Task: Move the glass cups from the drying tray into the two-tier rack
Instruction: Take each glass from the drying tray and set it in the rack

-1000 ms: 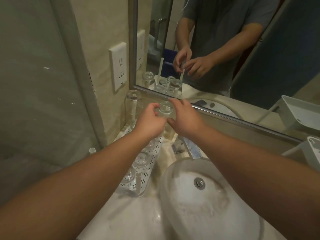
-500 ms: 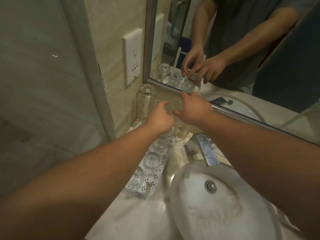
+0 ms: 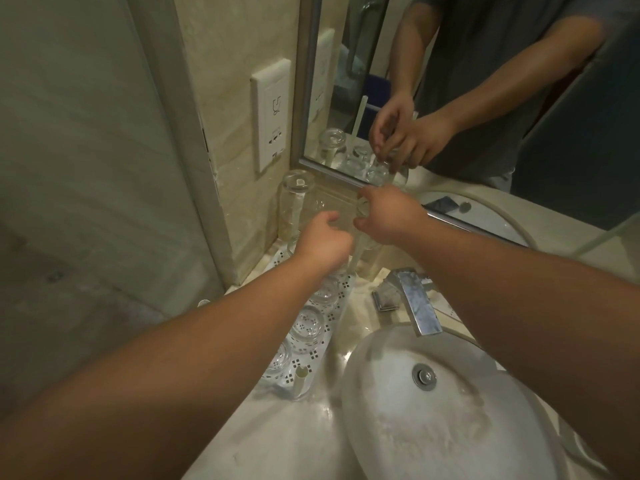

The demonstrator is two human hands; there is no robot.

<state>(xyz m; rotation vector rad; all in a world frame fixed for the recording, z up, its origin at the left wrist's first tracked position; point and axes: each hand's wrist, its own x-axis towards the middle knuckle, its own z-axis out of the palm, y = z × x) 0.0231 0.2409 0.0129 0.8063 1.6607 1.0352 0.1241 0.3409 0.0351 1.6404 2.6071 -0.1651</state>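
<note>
Above the far end of the perforated drying tray (image 3: 317,351), both bare forearms are reaching forward from the bottom corners toward the mirror (image 3: 485,98). The right hand (image 3: 389,216) is hovering knuckles-up just below the mirror frame, its thumb and fingers curling round a clear glass cup (image 3: 363,211) and pinching it near the rim; only a sliver of that cup is showing past the fingers, so its tilt is hard to judge. The left hand (image 3: 323,242) is sitting lower and just beside it, fingers bending inward toward the same cup, though whether they are touching the glass or holding anything I cannot tell, since the back of the hand is covering them. In the mirror the reflected hands are closing together over the glass.

Two upturned glasses (image 3: 308,327) are standing in the tray below the left wrist, with a third partly hidden by the left forearm at the near end. A tall inverted glass (image 3: 294,202) is standing in the corner by the wall socket (image 3: 272,112). White upright posts (image 3: 300,381) are rising from the tray, but any upper tier is lost behind the hands. To the right, the chrome faucet (image 3: 417,299) is overhanging the round basin (image 3: 450,410), which the frame is cutting off.
</note>
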